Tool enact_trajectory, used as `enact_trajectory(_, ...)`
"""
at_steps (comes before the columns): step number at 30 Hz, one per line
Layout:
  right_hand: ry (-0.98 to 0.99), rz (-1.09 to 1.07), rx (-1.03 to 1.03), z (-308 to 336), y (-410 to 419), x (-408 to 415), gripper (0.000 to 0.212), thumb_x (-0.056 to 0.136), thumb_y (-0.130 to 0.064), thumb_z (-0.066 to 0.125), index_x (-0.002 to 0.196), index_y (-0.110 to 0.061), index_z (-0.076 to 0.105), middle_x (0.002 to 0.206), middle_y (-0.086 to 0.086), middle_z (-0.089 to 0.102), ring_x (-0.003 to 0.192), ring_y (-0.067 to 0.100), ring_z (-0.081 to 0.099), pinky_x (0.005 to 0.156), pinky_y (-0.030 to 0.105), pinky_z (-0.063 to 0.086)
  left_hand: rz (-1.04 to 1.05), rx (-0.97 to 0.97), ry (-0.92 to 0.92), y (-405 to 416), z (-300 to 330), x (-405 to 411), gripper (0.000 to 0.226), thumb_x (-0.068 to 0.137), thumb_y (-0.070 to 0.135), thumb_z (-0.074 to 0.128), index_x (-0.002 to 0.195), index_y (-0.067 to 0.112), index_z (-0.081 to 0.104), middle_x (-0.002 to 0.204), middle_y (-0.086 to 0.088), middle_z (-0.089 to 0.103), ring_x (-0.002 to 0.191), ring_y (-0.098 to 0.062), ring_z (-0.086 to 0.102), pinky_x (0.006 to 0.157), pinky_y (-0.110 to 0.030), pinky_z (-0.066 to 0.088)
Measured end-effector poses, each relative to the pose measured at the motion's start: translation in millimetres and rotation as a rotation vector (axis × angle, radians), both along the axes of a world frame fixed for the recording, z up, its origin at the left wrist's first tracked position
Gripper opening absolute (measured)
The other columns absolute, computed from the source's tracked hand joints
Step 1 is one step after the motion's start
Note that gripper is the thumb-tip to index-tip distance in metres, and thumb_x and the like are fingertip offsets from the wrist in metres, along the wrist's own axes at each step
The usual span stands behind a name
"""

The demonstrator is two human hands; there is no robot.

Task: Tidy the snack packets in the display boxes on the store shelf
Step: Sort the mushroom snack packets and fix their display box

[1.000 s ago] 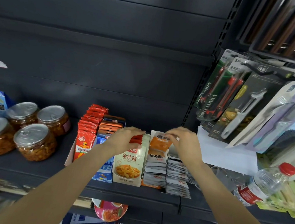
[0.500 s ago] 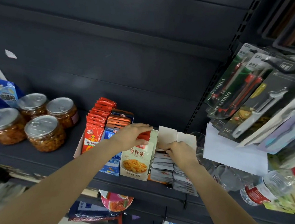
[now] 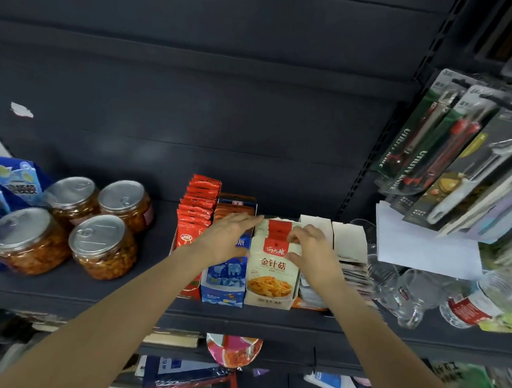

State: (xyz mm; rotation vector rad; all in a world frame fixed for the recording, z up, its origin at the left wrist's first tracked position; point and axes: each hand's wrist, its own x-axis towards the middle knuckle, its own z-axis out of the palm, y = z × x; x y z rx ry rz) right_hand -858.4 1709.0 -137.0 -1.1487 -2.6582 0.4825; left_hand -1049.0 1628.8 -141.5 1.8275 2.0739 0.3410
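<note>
At the dark shelf's front edge [image 3: 84,299], the white-and-red snack packets [image 3: 273,266] marked 金针菇 stand in the middle display box. The right hand [image 3: 314,254], moved off the grey packets [image 3: 355,277], now curls on their tops; the left hand [image 3: 229,238] lies flat, fingers straight, over the blue box [image 3: 225,284]. Behind, "UTILITY KNIFE" cards [image 3: 419,152] hang.

Both hands [image 3: 229,238] [image 3: 313,251] on mushroom packets [image 3: 273,266], shelf [image 3: 85,293]
</note>
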Motion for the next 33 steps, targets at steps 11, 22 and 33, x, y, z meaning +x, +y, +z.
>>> enact_trajectory(11,-0.031,-0.121,0.059,7.8,-13.0,-7.2,0.016,0.091,-0.020,0.060,0.102,-0.019,0.071,0.101,0.001,0.061,0.103,0.017,0.051,0.082,0.031,0.047,-0.075,-0.055,-0.128,1.1,5.3,-8.3,0.082,0.086,0.018,0.067,0.150,0.024,0.016,0.153,-0.007,0.029,0.140,-0.024,0.026,0.114,-0.039,0.027)
enact_trajectory(22,0.479,-0.272,-0.007,55.2,-22.5,12.0,0.013,0.087,-0.011,0.063,0.082,-0.021,0.068,0.086,-0.004,0.066,0.075,0.004,0.057,0.068,0.014,0.042,-0.018,0.146,-0.445,0.5,17.9,-14.8,0.038,0.087,0.025,0.066,0.124,0.020,0.060,0.125,0.003,0.057,0.117,-0.012,0.051,0.101,-0.034,0.043)
enact_trajectory(33,0.857,-0.374,-0.137,72.4,-27.7,14.8,0.020,0.084,-0.010,0.068,0.075,-0.028,0.068,0.088,0.003,0.067,0.085,0.016,0.058,0.076,0.026,0.049,0.126,0.182,-0.712,-16.1,48.9,-32.4,0.007,0.092,0.019,0.059,0.088,0.016,0.065,0.087,0.002,0.065,0.077,-0.010,0.062,0.060,-0.021,0.050)
